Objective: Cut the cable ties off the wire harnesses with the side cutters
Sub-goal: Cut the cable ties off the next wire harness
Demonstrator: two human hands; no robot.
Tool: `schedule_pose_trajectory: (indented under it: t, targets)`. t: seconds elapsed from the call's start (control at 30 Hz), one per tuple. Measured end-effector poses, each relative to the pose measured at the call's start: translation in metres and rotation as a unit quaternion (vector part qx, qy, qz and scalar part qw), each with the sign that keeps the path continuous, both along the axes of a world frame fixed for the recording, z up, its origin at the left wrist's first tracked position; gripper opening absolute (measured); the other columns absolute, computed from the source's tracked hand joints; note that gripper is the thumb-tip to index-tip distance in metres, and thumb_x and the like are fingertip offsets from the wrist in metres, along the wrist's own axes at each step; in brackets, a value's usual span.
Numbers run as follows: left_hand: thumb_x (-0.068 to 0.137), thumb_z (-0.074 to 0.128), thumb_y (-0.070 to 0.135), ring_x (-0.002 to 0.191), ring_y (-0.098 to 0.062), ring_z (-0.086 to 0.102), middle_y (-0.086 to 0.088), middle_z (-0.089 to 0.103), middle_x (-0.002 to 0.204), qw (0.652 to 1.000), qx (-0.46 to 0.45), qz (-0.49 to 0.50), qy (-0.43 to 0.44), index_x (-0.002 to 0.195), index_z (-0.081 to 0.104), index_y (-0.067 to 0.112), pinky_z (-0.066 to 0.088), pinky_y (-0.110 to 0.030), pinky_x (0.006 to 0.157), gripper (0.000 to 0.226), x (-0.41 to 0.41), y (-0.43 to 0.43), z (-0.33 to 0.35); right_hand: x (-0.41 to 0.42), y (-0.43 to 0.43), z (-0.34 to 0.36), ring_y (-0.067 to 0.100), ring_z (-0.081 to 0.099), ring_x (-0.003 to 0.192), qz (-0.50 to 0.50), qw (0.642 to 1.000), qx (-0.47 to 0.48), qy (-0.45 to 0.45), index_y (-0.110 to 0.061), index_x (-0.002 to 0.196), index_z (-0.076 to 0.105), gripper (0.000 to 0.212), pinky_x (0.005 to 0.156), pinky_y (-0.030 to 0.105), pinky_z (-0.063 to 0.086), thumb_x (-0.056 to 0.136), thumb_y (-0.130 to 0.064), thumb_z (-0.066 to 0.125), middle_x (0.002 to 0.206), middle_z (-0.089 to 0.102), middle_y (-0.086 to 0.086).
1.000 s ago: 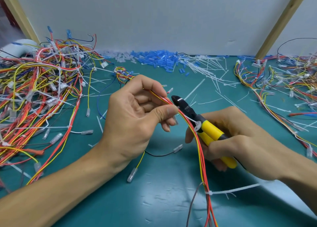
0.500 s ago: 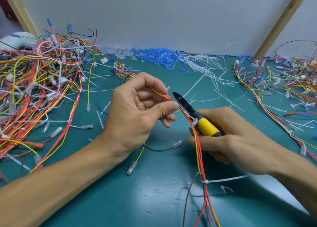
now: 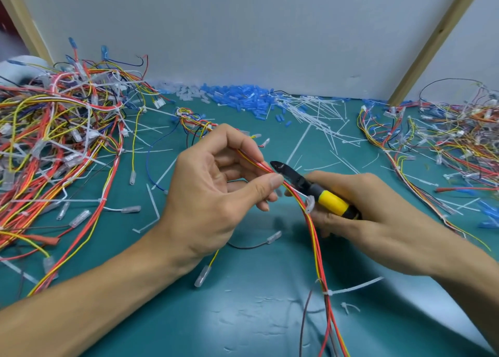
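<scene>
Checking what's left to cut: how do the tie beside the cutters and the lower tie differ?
The upper tie sits against the yellow handle of the side cutters; the lower tie sits farther down the harness, away from the tool. The upper tie's tail lies along the wires; the lower tie's juts out rightward. Both are white, on one harness.

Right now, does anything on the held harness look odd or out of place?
Yes: a white cable tie hangs loose and crooked on the wire harness beside the side cutters, seemingly cut but not removed.
</scene>
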State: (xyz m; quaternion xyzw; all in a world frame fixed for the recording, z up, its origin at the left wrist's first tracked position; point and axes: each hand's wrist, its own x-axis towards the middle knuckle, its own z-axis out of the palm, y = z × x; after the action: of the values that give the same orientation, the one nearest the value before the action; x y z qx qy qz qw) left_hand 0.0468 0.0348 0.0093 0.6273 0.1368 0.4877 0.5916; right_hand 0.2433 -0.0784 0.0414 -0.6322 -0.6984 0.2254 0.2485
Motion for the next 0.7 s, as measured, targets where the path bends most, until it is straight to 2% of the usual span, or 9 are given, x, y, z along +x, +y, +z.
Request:
schedule_pose_trajectory:
  t: [0.07, 0.17, 0.2, 0.3, 0.4, 0.5, 0.57, 0.63, 0.7]
  targets:
    - [0.076, 0.079, -0.004, 0.059, -0.027, 0.07, -0.013, 0.07, 0.074, 1.0, 0.002, 0.003, -0.002, 0.092, 0.054, 0.001, 0.057, -0.03, 0.054, 0.03, 0.0, 0.0, 0.001, -0.004, -0.001, -0.001, 0.027, 0.043, 0.061, -0.006, 1.0, 0.012, 0.011, -0.016, 0.095, 0.064, 0.024, 0.055, 0.039, 0.041, 0.097, -0.039, 0.06, 0.068, 0.05, 0.007]
    - [0.077, 0.078, -0.004, 0.06, -0.028, 0.071, -0.012, 0.071, 0.075, 1.0, 0.01, 0.003, -0.003, 0.092, 0.054, 0.002, 0.057, -0.03, 0.055, 0.029, -0.001, -0.002, 0.002, -0.003, -0.005, 0.0, 0.023, 0.048, 0.048, -0.004, 0.997, -0.027, 0.07, -0.004, 0.089, 0.065, 0.029, 0.046, 0.03, 0.042, 0.096, -0.032, 0.059, 0.059, 0.055, 0.007]
    - [0.078, 0.078, -0.005, 0.06, -0.029, 0.071, -0.012, 0.071, 0.075, 1.0, 0.012, 0.002, -0.004, 0.092, 0.054, 0.002, 0.057, -0.03, 0.055, 0.029, -0.001, -0.002, 0.002, -0.002, -0.005, 0.0, 0.025, 0.05, 0.048, -0.005, 0.998, -0.021, 0.059, -0.003, 0.087, 0.064, 0.03, 0.045, 0.032, 0.044, 0.096, -0.032, 0.059, 0.059, 0.056, 0.009]
    - [0.078, 0.078, -0.006, 0.06, -0.029, 0.071, -0.013, 0.07, 0.075, 1.0, 0.01, 0.006, -0.011, 0.093, 0.053, 0.001, 0.057, -0.031, 0.055, 0.029, -0.002, -0.001, 0.003, -0.005, -0.003, -0.002, 0.032, 0.047, 0.054, -0.015, 0.999, 0.033, 0.0, -0.006, 0.081, 0.061, 0.028, 0.052, 0.047, 0.045, 0.096, -0.029, 0.058, 0.06, 0.054, 0.012]
    - [0.078, 0.078, -0.005, 0.06, -0.028, 0.071, -0.015, 0.07, 0.074, 1.0, 0.004, 0.009, -0.008, 0.093, 0.053, 0.0, 0.057, -0.03, 0.055, 0.029, -0.001, 0.0, 0.002, -0.01, -0.001, -0.004, 0.025, 0.049, 0.057, -0.016, 0.999, 0.049, 0.01, -0.012, 0.083, 0.062, 0.021, 0.056, 0.043, 0.047, 0.096, -0.028, 0.059, 0.064, 0.058, 0.008]
    - [0.078, 0.078, -0.006, 0.061, -0.028, 0.071, -0.013, 0.07, 0.074, 1.0, 0.008, 0.009, -0.009, 0.093, 0.053, 0.0, 0.057, -0.03, 0.055, 0.029, -0.001, 0.0, 0.001, -0.011, 0.0, -0.005, 0.027, 0.045, 0.061, -0.011, 0.999, 0.052, -0.01, -0.012, 0.088, 0.061, 0.029, 0.058, 0.043, 0.043, 0.099, -0.039, 0.059, 0.068, 0.057, 0.008]
    - [0.078, 0.078, -0.006, 0.061, -0.029, 0.071, -0.012, 0.071, 0.075, 1.0, 0.008, 0.009, -0.007, 0.093, 0.054, 0.0, 0.057, -0.03, 0.055, 0.029, -0.001, 0.0, 0.001, -0.012, 0.0, -0.004, 0.023, 0.039, 0.06, -0.012, 0.997, 0.065, -0.034, -0.012, 0.088, 0.06, 0.032, 0.053, 0.035, 0.038, 0.099, -0.042, 0.059, 0.067, 0.051, 0.007]
    - [0.078, 0.078, -0.008, 0.061, -0.029, 0.071, -0.014, 0.07, 0.075, 1.0, 0.007, 0.007, -0.008, 0.093, 0.053, -0.001, 0.057, -0.031, 0.055, 0.029, -0.002, -0.001, 0.001, -0.013, -0.001, -0.003, 0.02, 0.034, 0.058, -0.018, 0.998, 0.058, -0.028, -0.013, 0.086, 0.061, 0.029, 0.05, 0.028, 0.032, 0.098, -0.039, 0.059, 0.065, 0.046, 0.007]
    - [0.078, 0.077, -0.008, 0.06, -0.029, 0.071, -0.015, 0.07, 0.075, 1.0, 0.009, -0.001, -0.009, 0.093, 0.053, -0.001, 0.057, -0.031, 0.054, 0.029, -0.001, -0.003, 0.0, -0.01, -0.003, -0.002, 0.017, 0.033, 0.054, -0.015, 1.0, 0.02, 0.012, -0.012, 0.086, 0.064, 0.024, 0.048, 0.026, 0.031, 0.096, -0.032, 0.058, 0.063, 0.045, 0.009]
